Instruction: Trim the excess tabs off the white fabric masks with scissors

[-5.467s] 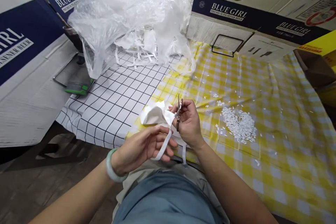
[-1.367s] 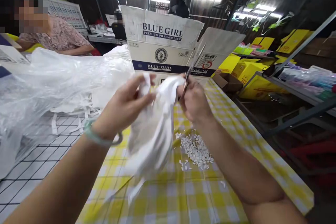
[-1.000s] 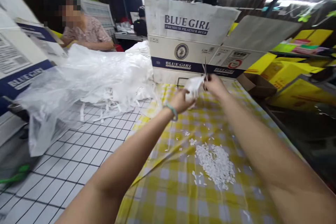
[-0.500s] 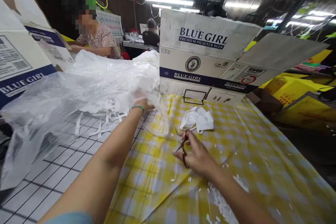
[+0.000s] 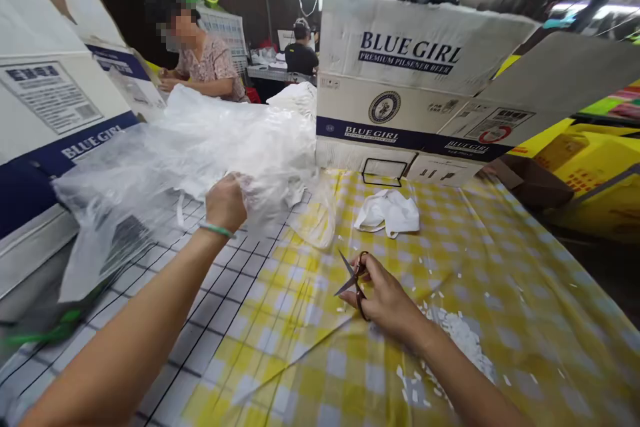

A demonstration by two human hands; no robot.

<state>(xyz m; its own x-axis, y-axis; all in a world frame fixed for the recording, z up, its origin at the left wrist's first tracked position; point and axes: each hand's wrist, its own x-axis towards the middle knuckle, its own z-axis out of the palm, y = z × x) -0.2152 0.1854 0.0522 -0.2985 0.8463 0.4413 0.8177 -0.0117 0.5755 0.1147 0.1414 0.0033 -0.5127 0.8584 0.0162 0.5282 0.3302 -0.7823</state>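
Note:
My left hand (image 5: pixel 226 203) is closed at the front of a large clear plastic bag (image 5: pixel 210 123), gripping its film. White cloth pieces with straps lie in and under the bag, blurred beside the hand. My right hand (image 5: pixel 385 297) holds a pair of scissors (image 5: pixel 356 273) with brown-red handles, fingers through the loops. The blades are spread and point left, touching nothing. Beyond the scissors lies a white bra-like garment (image 5: pixel 387 212) on the yellow checked tablecloth (image 5: pixel 320 347).
Small white scraps (image 5: pixel 463 340) are heaped beside my right forearm. A BLUE GIRL carton (image 5: pixel 400 100) stands at the back, behind a black wire stand (image 5: pixel 384 172). Another carton (image 5: pixel 55 100) is at the left. A person (image 5: pixel 210 67) sits beyond the bag; another (image 5: pixel 301 50) is farther back.
My left hand has drawn back left and toward me from beneath the bag's film. The scissors stay spread in my right hand. The view has turned slightly left.

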